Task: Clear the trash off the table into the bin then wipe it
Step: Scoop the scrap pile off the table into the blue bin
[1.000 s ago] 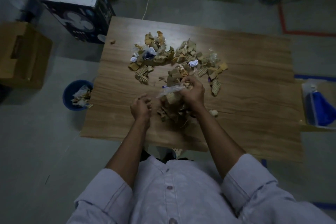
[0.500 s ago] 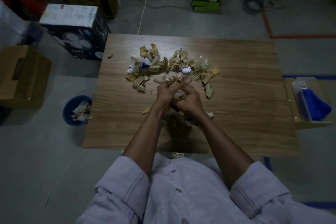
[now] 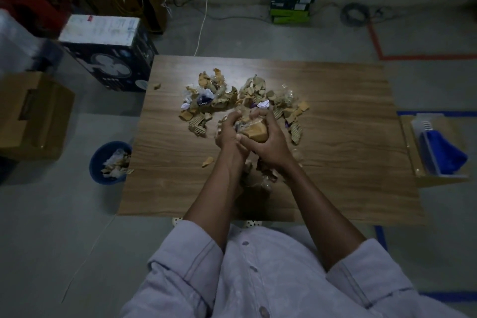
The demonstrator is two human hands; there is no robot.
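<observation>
I've got the left hand [image 3: 226, 134] and right hand [image 3: 271, 143] clasped round one wad [image 3: 255, 133]; loose scraps could drop before the bin [image 3: 103, 178].

Cardboard scraps [image 3: 219, 97] heaped on table [image 3: 340, 142]; bin [image 3: 96, 171] part-filled.

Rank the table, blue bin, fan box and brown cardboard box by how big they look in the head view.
1. Table
2. Fan box and brown cardboard box: look alike, and the frame edge cuts off the latter, so unranked.
3. Blue bin
</observation>
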